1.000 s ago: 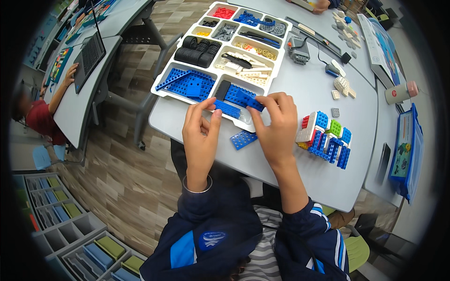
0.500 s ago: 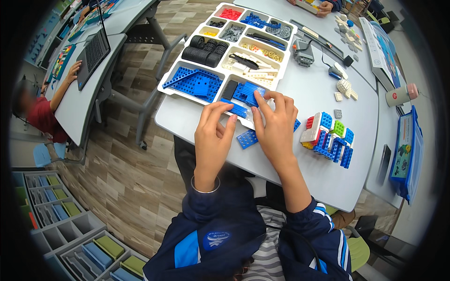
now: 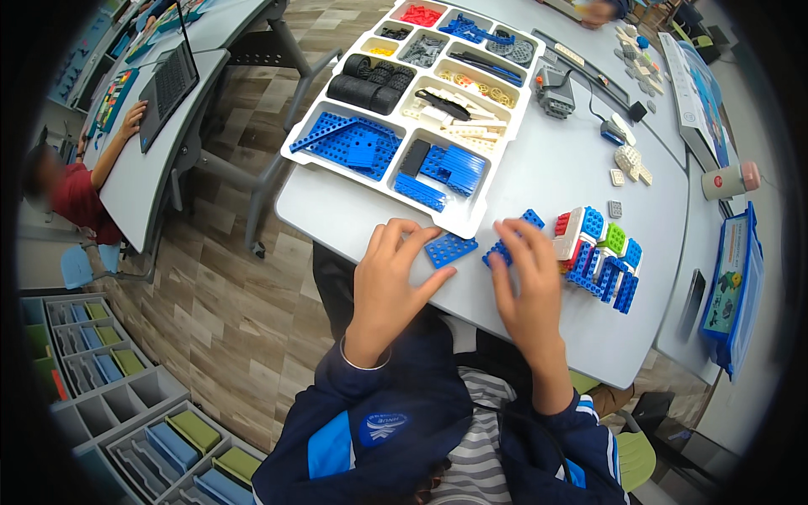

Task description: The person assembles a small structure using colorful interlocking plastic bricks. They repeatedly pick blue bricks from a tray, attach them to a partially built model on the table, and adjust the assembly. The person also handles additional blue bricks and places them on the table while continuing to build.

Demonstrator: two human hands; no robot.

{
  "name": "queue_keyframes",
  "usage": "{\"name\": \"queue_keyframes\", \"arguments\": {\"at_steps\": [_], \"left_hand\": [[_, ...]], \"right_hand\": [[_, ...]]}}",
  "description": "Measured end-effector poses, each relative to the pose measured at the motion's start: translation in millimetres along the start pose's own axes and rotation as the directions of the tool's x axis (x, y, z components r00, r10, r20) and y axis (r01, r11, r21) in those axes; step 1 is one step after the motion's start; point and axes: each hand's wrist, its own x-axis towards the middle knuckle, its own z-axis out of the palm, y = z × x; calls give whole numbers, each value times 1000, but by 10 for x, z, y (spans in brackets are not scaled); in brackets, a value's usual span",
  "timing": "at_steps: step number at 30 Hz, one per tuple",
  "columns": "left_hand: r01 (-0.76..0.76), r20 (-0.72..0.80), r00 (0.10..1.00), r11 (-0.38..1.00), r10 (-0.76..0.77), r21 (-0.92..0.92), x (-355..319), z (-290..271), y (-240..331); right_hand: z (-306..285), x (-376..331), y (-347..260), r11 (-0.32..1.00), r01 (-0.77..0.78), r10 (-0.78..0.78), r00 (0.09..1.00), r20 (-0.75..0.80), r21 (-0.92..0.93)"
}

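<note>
My left hand is at the near edge of the table, thumb and forefinger spread around a flat blue studded plate. The plate lies on the tabletop just below the tray, and the fingertips are close to its edges; contact is unclear. My right hand hovers with fingers apart over a blue studded piece, which it partly hides. To its right stands a built block model in white, blue, red and green. Beyond both hands, the white sorting tray holds blue bricks in its nearest compartment.
A grey motor-like block with a cable sits right of the tray. Loose white pieces and a small grey brick lie farther right. A bottle and a blue bin are at the right. Another person uses a laptop at left.
Both hands have drawn back from the tray's nearest compartment to the table in front of it. They have moved apart, my right hand shifting rightward, and the blue bricks there are now uncovered.
</note>
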Motion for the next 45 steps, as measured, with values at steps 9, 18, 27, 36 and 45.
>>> {"name": "queue_keyframes", "arguments": {"at_steps": [9,18,27,36,45], "left_hand": [[171,141,981,929,-131,-327,-143,-218,54],[594,564,804,232,-186,-770,-153,64,241],[533,501,831,608,-243,-589,-207,160,376],[430,414,893,605,-177,-670,-142,183,474],[280,407,913,762,-24,-584,-229,191,466]], "right_hand": [[14,-281,187,999,36,-42,983,177,38],[-96,-320,231,961,101,-132,985,109,256],[-46,-433,221,968,26,-33,999,21,248],[-113,-400,203,927,111,-86,993,-85,358],[-127,-460,201,867,-39,28,999,30,496]]}}
